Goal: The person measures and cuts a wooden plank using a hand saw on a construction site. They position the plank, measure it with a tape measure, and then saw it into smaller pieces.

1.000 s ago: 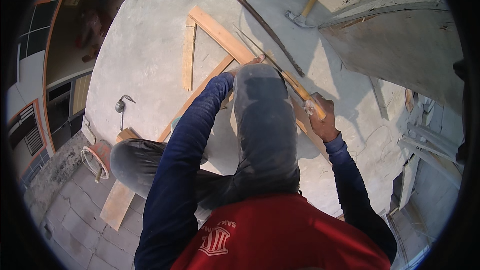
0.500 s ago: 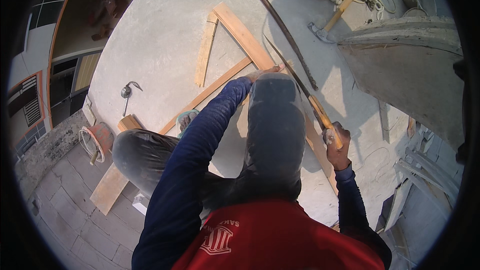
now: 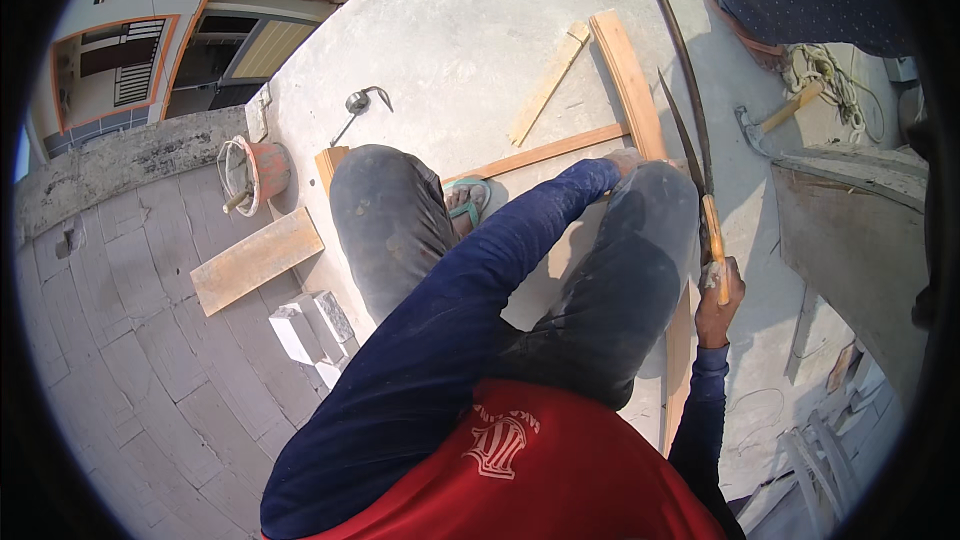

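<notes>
My right hand (image 3: 720, 302) is closed around the wooden handle (image 3: 713, 240) of a handsaw. The saw's narrow dark blade (image 3: 681, 132) points away from me, along the right side of a long wooden plank (image 3: 630, 80). My left hand (image 3: 626, 160) clasps that plank just beyond my right knee, which hides most of its fingers. A thinner wooden strip (image 3: 560, 148) meets the plank from the left at an angle. Beside the blade, a long dark rod (image 3: 680, 40) lies on the pale concrete floor. Part of the plank's near end (image 3: 678, 370) shows under my right leg.
A short wood strip (image 3: 548, 85) and a metal hook-ended tool (image 3: 360, 105) lie ahead. An orange bucket (image 3: 268, 170), a loose board (image 3: 255, 258) and white blocks (image 3: 312, 328) are at left. At right are a hammer (image 3: 790, 110), rope (image 3: 832, 80) and another person's leg (image 3: 810, 0).
My view has swung to the left, so everything sits further right in the picture. My sandalled left foot and the white blocks show more. Both hands keep their places on the saw and plank.
</notes>
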